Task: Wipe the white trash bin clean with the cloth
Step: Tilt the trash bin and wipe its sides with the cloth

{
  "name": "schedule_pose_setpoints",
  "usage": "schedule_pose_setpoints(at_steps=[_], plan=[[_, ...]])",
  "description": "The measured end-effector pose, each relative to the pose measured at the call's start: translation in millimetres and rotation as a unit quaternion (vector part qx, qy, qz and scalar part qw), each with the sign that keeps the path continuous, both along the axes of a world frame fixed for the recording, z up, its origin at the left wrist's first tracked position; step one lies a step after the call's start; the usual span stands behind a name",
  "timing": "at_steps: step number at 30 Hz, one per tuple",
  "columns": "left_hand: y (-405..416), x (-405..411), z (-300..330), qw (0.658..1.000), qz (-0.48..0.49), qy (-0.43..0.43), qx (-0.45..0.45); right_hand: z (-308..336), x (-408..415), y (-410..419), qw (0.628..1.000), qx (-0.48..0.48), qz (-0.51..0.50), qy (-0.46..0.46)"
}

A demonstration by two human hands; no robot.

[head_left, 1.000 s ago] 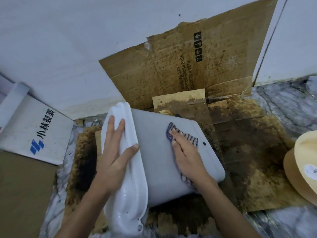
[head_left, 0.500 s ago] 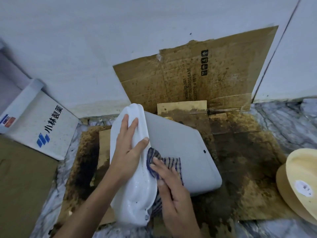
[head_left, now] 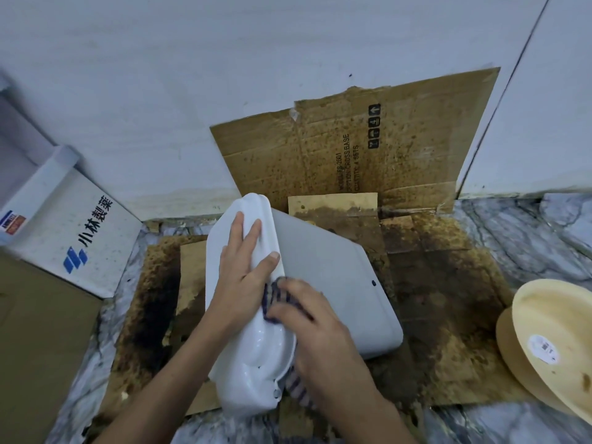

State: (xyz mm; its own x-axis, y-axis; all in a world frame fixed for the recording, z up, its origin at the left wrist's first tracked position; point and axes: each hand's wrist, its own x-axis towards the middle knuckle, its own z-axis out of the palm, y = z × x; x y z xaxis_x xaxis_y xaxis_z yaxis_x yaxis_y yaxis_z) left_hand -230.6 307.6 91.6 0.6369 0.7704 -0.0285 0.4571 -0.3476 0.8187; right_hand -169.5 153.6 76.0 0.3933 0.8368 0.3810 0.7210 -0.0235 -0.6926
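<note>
The white trash bin [head_left: 333,283] lies on its side on stained cardboard, its glossy lid end towards me and its grey-white flank facing up. My left hand [head_left: 243,280] presses flat on the lid rim, fingers spread, steadying the bin. My right hand [head_left: 307,325] holds the blue-striped cloth [head_left: 272,299] against the bin where the lid meets the flank, just beside my left thumb. Most of the cloth is hidden under my right hand; a tail of it [head_left: 296,384] hangs below the lid.
Stained cardboard [head_left: 448,299] covers the marble floor and leans on the white wall behind the bin. A white box with blue print [head_left: 80,232] stands at left, over brown cardboard. A cream round lid or basin [head_left: 551,341] sits at right.
My right hand slid the cloth from the far part of the bin's flank back to the lid seam near my left hand. The view shifted, the left hand stayed on the lid.
</note>
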Motion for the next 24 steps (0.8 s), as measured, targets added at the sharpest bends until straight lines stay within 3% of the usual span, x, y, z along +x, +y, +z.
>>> schedule_pose_setpoints(at_steps=[5,11,19,24], plan=[[-1,6,5,1.000,-0.001,-0.012,-0.017,10,12,19,0.997,-0.028,-0.011,0.065],[1,-4,0,1.000,0.009,-0.003,-0.014,-14,-22,-11,0.990,0.112,-0.039,0.072],[2,-4,0,1.000,0.017,-0.013,-0.022,-13,11,17,0.965,0.065,-0.001,0.253],[3,-4,-4,0.999,0.018,-0.016,-0.035,-49,7,-20,0.932,-0.035,0.004,0.361]])
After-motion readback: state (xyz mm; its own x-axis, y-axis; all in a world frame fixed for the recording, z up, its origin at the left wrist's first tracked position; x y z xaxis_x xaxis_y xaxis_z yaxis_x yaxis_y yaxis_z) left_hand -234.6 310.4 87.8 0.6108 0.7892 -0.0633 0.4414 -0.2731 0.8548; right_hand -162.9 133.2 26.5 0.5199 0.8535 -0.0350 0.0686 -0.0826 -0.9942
